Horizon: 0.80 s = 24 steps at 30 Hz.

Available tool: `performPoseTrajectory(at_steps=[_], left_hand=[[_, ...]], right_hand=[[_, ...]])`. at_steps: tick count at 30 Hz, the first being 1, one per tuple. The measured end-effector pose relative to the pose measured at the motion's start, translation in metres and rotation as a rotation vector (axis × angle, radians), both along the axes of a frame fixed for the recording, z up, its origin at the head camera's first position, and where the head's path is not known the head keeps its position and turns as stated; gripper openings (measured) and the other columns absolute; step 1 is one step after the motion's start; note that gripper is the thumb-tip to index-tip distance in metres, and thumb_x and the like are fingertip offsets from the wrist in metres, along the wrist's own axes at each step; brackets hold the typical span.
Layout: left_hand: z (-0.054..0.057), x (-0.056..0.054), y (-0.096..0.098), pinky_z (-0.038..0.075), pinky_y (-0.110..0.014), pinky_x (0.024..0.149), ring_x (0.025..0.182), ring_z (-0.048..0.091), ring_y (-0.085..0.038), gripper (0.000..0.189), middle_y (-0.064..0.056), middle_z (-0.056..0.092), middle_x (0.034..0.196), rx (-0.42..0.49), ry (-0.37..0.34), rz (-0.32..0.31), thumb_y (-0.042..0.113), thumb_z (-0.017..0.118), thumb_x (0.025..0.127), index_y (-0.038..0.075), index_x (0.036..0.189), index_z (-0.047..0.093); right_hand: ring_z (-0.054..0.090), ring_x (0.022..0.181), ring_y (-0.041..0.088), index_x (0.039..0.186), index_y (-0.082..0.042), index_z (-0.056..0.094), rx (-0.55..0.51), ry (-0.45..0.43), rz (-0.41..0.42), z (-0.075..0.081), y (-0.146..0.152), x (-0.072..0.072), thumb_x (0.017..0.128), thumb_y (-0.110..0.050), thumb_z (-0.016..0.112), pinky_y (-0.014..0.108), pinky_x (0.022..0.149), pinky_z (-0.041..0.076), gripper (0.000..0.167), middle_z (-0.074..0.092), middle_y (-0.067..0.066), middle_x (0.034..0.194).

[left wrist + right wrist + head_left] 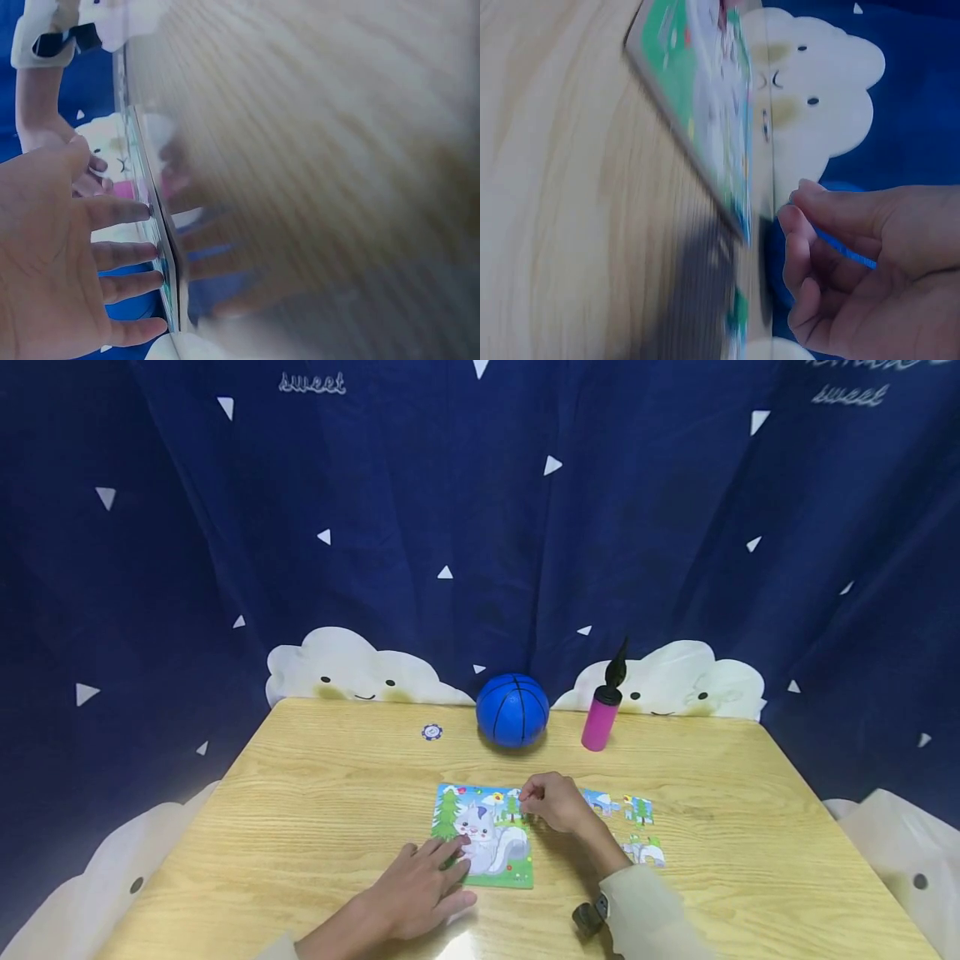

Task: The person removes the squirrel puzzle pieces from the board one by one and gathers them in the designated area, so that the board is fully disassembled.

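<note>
A squirrel jigsaw puzzle [495,860] lies in front of me on the table. My left hand [423,885] spreads over its lower left part, fingers straight and fingertips resting on the picture. From the left wrist view, the fingertips [154,281] meet the thin puzzle board [174,289] near its edge. Curled fingers bring my right hand [558,803] to a pinch shape beside the puzzle's upper right corner. In the right wrist view this hand [847,255] has thumb and forefinger tips close together, with no piece showing between them.
Loose puzzle pieces lie right of the puzzle, some at the back [641,811] and some nearer [647,852]. Behind stand a blue ball [513,710] and a pink pump [600,722] with a black top. A round chip [432,732] lies left of the ball.
</note>
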State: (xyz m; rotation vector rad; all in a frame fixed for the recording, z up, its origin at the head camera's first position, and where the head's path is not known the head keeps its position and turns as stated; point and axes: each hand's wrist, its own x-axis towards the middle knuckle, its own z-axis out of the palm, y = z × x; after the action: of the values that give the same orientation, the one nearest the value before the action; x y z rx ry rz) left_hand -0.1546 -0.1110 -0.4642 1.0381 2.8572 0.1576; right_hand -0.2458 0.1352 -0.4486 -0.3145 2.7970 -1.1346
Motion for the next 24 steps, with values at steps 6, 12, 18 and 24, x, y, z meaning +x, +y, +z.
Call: performPoseTrajectory(at_steps=[6, 12, 18, 24], left_hand=[[0.003, 0.006, -0.004, 0.042, -0.056, 0.096, 0.133, 0.043, -0.03, 0.062, -0.009, 0.041, 0.149, 0.004, 0.001, 0.011, 0.057, 0.028, 0.098, 0.015, 0.137, 0.052], [0.004, 0.012, -0.007, 0.042, -0.057, 0.096, 0.134, 0.041, -0.03, 0.063, -0.01, 0.041, 0.149, 0.016, -0.016, 0.006, 0.057, 0.028, 0.098, 0.014, 0.137, 0.051], [0.0, 0.012, -0.01, 0.044, -0.054, 0.092, 0.132, 0.044, -0.029, 0.063, -0.011, 0.044, 0.146, 0.001, 0.029, 0.002, 0.057, 0.027, 0.098, 0.014, 0.136, 0.053], [-0.004, 0.011, -0.012, 0.044, -0.053, 0.091, 0.132, 0.044, -0.029, 0.063, -0.012, 0.044, 0.146, 0.005, 0.036, 0.0, 0.057, 0.028, 0.098, 0.014, 0.136, 0.052]], right_hand=[[0.05, 0.062, 0.009, 0.083, -0.003, 0.069, -0.039, -0.027, 0.086, -0.006, -0.03, -0.001, 0.082, -0.006, 0.07, 0.019, 0.052, 0.041, 0.004, 0.062, 0.001, 0.07], [0.05, 0.063, 0.008, 0.085, -0.004, 0.07, -0.041, -0.079, 0.111, -0.016, -0.051, -0.002, 0.079, -0.005, 0.073, 0.019, 0.054, 0.041, 0.006, 0.064, 0.001, 0.073], [0.049, 0.06, 0.007, 0.086, -0.002, 0.069, -0.051, -0.057, 0.128, -0.021, -0.061, 0.0, 0.078, -0.005, 0.072, 0.018, 0.051, 0.04, 0.009, 0.062, 0.001, 0.069], [0.048, 0.058, 0.008, 0.086, -0.002, 0.069, -0.047, -0.077, 0.105, -0.023, -0.071, 0.002, 0.077, -0.006, 0.074, 0.018, 0.049, 0.038, 0.011, 0.058, 0.0, 0.066]])
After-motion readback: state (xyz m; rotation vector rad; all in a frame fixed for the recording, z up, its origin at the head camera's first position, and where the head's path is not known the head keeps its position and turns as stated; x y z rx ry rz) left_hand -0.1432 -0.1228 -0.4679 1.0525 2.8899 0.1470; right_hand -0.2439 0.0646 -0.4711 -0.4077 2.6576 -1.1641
